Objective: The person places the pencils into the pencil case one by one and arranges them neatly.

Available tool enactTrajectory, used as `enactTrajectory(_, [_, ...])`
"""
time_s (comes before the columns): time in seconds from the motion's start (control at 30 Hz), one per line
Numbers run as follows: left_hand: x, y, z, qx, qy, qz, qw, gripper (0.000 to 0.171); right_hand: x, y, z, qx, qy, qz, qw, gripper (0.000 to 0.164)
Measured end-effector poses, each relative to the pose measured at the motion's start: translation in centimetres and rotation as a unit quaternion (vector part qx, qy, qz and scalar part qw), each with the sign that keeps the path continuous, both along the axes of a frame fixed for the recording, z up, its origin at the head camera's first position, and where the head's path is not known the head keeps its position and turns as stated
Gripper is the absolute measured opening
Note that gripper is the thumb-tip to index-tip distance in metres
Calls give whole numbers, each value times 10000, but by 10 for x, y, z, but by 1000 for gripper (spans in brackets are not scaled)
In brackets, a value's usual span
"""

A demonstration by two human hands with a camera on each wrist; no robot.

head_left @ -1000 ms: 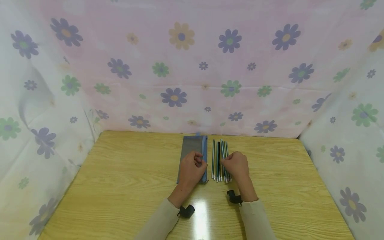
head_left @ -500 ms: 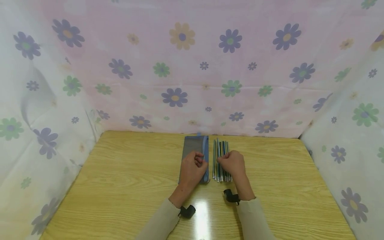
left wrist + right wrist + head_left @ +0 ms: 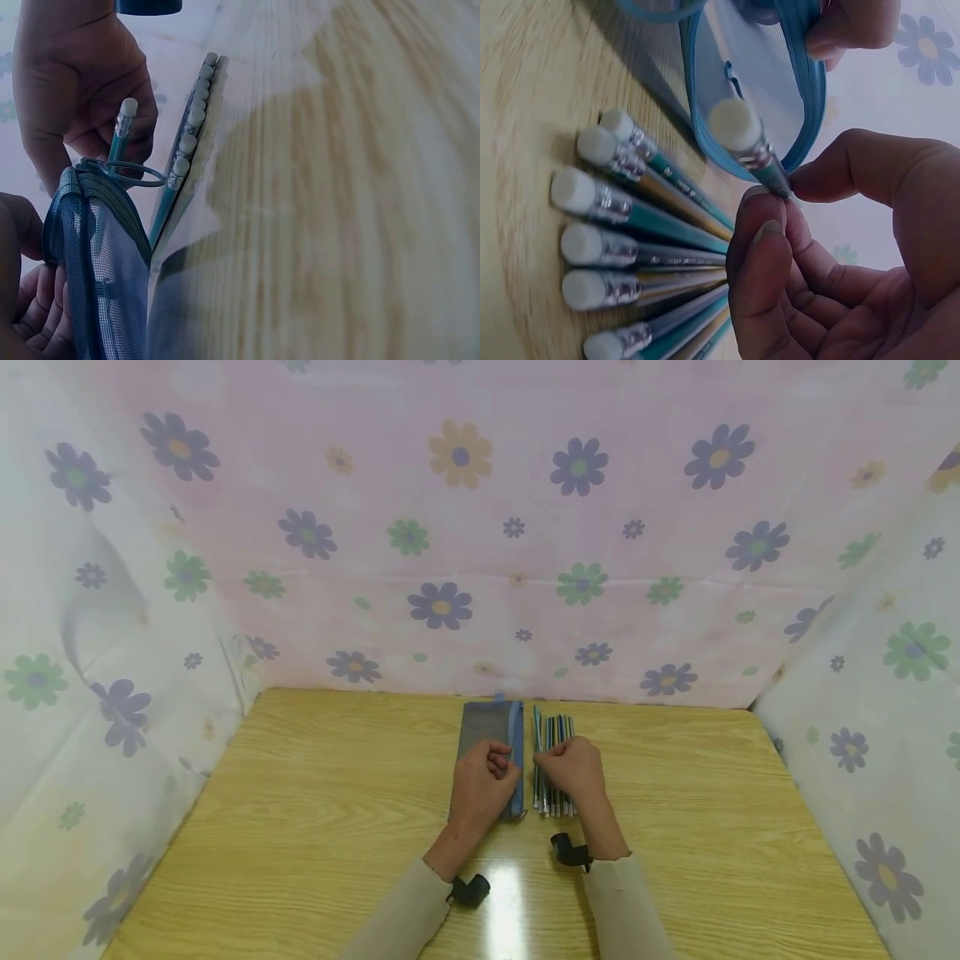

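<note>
My left hand (image 3: 480,781) pinches the edge of a grey mesh pencil case (image 3: 480,720) with a blue zip. In the right wrist view the case's blue rim (image 3: 814,82) gapes, with left fingers (image 3: 859,26) gripping it at the upper right. Between thumb and fingertips, my right hand (image 3: 579,766) pinches a pencil (image 3: 761,161) with a white eraser and metal ferrule. That pencil overlaps the case's opening in this view. Several more pencils (image 3: 622,202), in teal, gold and dark colours, lie side by side on the table under the right hand, erasers toward me.
The wooden table (image 3: 322,793) reaches back to a flowered cloth (image 3: 517,552), which also hangs at both sides. Black wrist camera mounts (image 3: 471,891) stick out near the cuffs. A ring-shaped zip pull (image 3: 135,174) hangs at the end of the case.
My right hand has moved left across the row of pencils, carrying one pencil to the side of the case. The left hand keeps its hold on the case's edge.
</note>
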State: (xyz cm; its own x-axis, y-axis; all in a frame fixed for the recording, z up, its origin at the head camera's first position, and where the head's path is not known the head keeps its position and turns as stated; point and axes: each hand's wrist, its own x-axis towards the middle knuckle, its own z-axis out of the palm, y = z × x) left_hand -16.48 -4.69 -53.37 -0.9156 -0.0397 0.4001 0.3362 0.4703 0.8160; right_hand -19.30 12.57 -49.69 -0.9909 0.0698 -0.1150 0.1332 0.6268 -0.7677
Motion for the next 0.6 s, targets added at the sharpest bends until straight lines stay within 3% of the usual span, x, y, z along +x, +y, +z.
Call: enactTrajectory(0.6, [-1, -1, 0, 243, -46, -39, 9997, 15, -3, -17, -11, -815, -150, -174, 9964, 19])
